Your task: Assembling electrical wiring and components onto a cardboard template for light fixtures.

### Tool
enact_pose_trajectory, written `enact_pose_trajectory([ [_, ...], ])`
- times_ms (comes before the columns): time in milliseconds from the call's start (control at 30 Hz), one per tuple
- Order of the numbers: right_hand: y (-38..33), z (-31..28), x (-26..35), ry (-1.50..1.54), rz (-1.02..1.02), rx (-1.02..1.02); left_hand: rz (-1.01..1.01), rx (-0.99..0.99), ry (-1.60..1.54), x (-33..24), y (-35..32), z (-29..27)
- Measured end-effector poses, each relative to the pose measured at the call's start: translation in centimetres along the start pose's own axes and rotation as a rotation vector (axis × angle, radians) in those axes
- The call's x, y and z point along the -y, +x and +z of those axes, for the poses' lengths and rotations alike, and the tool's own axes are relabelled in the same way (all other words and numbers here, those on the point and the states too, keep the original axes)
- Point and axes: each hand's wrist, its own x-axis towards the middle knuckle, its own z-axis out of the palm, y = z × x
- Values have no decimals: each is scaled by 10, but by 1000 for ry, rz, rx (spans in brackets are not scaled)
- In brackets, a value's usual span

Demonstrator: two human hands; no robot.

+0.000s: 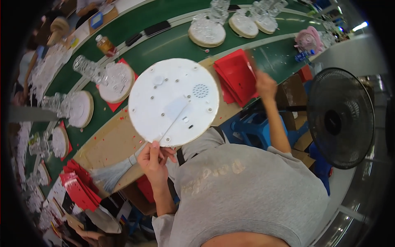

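Observation:
My left hand grips the lower rim of a round white base, thumb on its face. The base is tilted up toward me. Its flat face carries several small screw holes, a patch of dark slots and a small switch-like part; a thin line runs across it toward my thumb. Off to the right, my right hand is raised beside a stack of red sheets. Motion smears its fingers, and a brownish blur above them is too unclear to name.
Round white bases with transparent parts, such as one at the left, stand along the green bench. More red sheets and a bundle of pale strands lie at the lower left. A black fan and blue stool are at the right.

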Motion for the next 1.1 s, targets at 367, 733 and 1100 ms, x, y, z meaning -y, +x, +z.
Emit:
enact_pose_trajectory([
  [367, 32, -136, 148, 1623, 572, 93, 40, -34, 26, 2, -4, 23],
  [733, 17, -138, 205, 1354, 364, 687, 129, -50, -100, 29, -19, 13],
  [1100, 25, -124, 207, 1223, 356, 694, -47, -3, -49, 14, -14, 14],
])
